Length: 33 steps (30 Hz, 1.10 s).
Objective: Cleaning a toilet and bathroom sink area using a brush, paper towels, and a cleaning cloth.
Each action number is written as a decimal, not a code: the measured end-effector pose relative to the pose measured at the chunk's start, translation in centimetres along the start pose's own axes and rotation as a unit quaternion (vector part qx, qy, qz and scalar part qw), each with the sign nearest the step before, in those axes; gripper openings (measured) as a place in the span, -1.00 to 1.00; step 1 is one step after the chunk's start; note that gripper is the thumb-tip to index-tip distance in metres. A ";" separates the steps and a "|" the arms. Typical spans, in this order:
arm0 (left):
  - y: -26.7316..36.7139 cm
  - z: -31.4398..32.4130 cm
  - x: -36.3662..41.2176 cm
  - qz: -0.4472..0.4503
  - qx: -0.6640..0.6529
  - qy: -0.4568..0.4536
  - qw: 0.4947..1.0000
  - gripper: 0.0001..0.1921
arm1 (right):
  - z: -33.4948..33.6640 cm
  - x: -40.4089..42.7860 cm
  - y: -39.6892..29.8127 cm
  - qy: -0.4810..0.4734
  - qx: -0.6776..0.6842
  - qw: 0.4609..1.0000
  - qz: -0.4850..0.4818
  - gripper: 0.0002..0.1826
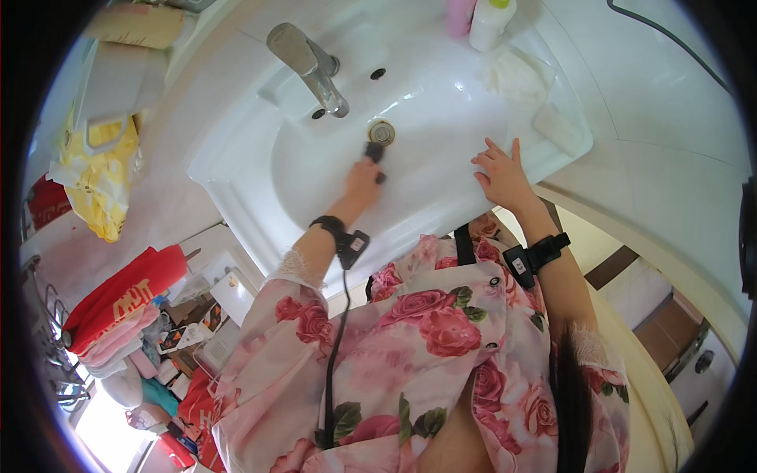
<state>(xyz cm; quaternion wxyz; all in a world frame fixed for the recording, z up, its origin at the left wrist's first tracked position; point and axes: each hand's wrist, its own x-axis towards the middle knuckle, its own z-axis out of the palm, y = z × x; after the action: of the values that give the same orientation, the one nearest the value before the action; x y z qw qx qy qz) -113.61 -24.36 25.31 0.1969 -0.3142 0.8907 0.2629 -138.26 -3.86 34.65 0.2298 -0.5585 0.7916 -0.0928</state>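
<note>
My left hand (362, 182) is closed around a small dark object (374, 152), blurred, perhaps a brush or scrubber. It is held low in the white washbasin (319, 171), just below the metal drain (381, 133). Over on the basin's right side, my right hand (502, 177) rests with fingers spread near the front rim, holding nothing. A chrome faucet (319, 77) rises behind the drain, its spout over the bowl. A pale crumpled cloth (516, 74) lies on the basin's right ledge, with a whitish flat piece (557, 130), perhaps a soap bar or sponge, in front of it.
A white bottle (492, 23) and a pink bottle (459, 16) stand at the basin's back right. At left are a yellow plastic bag (103, 177), a white plastic container (118, 83) and a red cloth (124, 295) above piled items. A dark cable (668, 41) runs along the upper right.
</note>
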 end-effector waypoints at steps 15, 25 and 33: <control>0.5 -2.2 5.3 -0.072 0.007 -0.012 0.997 -0.25 | 0.4 0.3 -0.7 0.008 0.010 1.000 0.010 -0.79; -1.8 0.6 0.8 -0.042 0.053 0.187 0.980 -0.57 | 0.7 0.2 -0.5 0.014 0.014 1.000 0.007 -0.79; 0.6 1.8 -3.2 0.040 -0.126 0.062 0.989 -0.65 | -2.0 -0.3 2.6 0.154 0.015 0.988 -0.011 -0.61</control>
<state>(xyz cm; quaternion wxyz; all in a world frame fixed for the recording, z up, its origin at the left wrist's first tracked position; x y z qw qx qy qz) -111.41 -21.43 25.77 0.0892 -0.3159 0.8729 0.3610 -141.28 -2.83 35.42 0.1122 -0.5425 0.8099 -0.1926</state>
